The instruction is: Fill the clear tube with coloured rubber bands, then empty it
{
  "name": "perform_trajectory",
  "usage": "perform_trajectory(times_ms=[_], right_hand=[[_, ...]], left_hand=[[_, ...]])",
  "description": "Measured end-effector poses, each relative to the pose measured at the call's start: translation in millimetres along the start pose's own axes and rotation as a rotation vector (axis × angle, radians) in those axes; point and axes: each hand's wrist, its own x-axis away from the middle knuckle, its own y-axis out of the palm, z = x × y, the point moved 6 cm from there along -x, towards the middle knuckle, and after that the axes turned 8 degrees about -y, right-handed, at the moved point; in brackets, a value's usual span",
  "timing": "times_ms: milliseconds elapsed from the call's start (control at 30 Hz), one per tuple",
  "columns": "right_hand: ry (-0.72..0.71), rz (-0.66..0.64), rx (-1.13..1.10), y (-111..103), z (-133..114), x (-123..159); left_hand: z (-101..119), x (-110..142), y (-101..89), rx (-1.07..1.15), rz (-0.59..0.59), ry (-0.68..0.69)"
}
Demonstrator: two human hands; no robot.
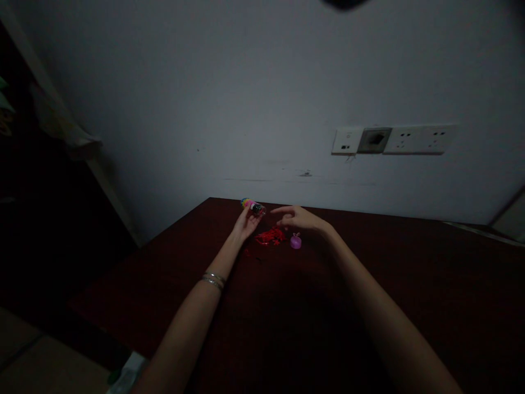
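My left hand (246, 223) grips a small, clear, rounded container (254, 207) marked with yellow, blue and pink at one end and a dark patch nearer the other. I keep it tipped on its side, my fingers curled along its underside, just beyond the loose heap of bright red little pieces (269, 236) on the dark reddish-brown wooden surface (287, 306). Its clear end faces my right hand (302, 218), which hovers at the far right of the heap. There my fingers are open: the index stretches toward the container, close to its clear end, and stands apart from the thumb. What the container holds is too small and dim for me to tell.

Just right of the heap sits a rounded, translucent purple cap (296, 242) with a small loop on top. On my left wrist, nearer me than the heap, are silvery metal bangles (214, 279). Well beyond the heap, to its right, white socket plates (419, 139) are fixed on the pale wall (246, 104).
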Motion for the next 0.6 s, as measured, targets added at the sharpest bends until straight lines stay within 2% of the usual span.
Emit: perform_trajectory(times_ms=[100,200,433,600], right_hand=[[0.038,-0.192,0.009,20.1,-2.0,2.2],[0.079,-0.274,0.007,32.2,0.0,2.6],[0.144,-0.265,-0.015,46.3,21.1,-2.2],[0.149,-0.289,-0.010,51.4,34.2,-4.0]], left_hand=[[-6.9,0.3,3.0,-0.011,-0.040,-0.030],[-12.6,0.9,6.4,-0.021,-0.071,-0.033],[-21.3,9.1,19.5,-0.167,-0.157,-0.078],[-21.0,10.5,16.4,-0.240,-0.111,-0.100]])
